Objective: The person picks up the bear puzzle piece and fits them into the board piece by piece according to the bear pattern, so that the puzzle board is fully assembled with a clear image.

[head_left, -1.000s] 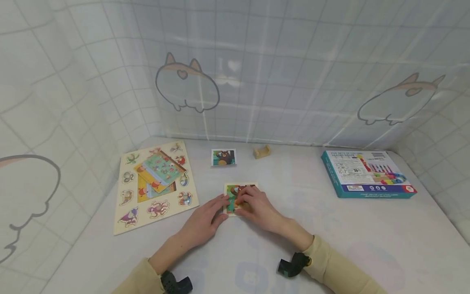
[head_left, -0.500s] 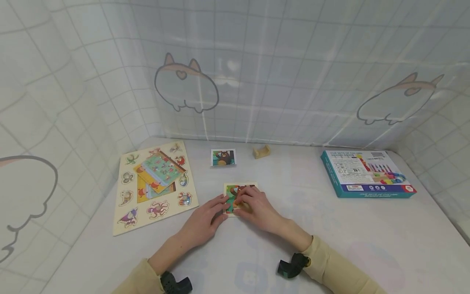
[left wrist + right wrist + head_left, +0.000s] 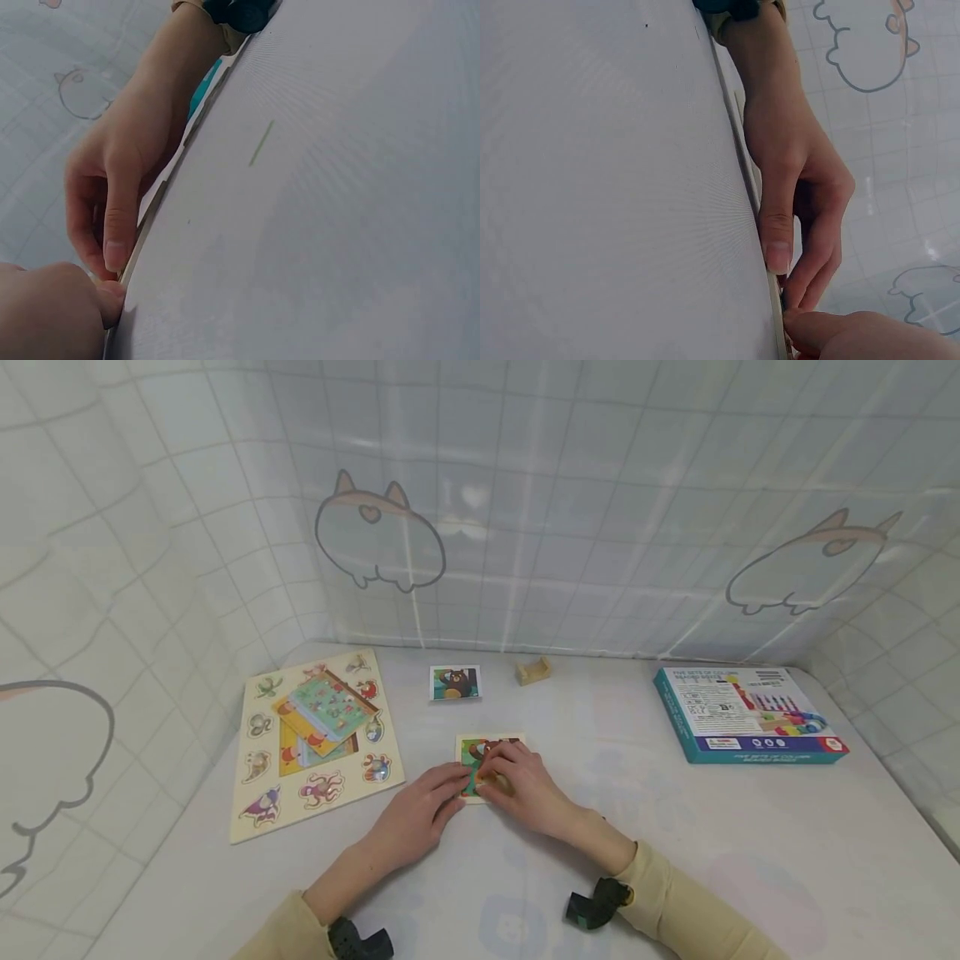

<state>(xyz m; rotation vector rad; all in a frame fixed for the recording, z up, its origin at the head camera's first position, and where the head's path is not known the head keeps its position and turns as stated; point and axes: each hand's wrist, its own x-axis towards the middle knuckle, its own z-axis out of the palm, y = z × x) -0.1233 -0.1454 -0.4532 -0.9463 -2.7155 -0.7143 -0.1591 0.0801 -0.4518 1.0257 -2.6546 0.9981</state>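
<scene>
A small square bear puzzle in a pale wooden frame lies flat on the table in the head view. My left hand holds its left side, fingertips over the green part and thumb at the near left corner. From the right, my right hand reaches over the puzzle with bent fingers. Thumb and fingers pinch at a puzzle piece with orange on it, mostly hidden under them. In the left wrist view the right hand bends down beside the left hand. The right wrist view shows the left thumb at the frame's edge.
Behind the puzzle are a bear picture card and a small wooden holder. A large sea-animal puzzle board with printed cards on it lies at left. A teal-edged box lies at right. Patterned curtains close the back.
The left fingertips have shifted slightly on the puzzle. The right hand stays bent over it, almost in the same place. The other objects have not moved.
</scene>
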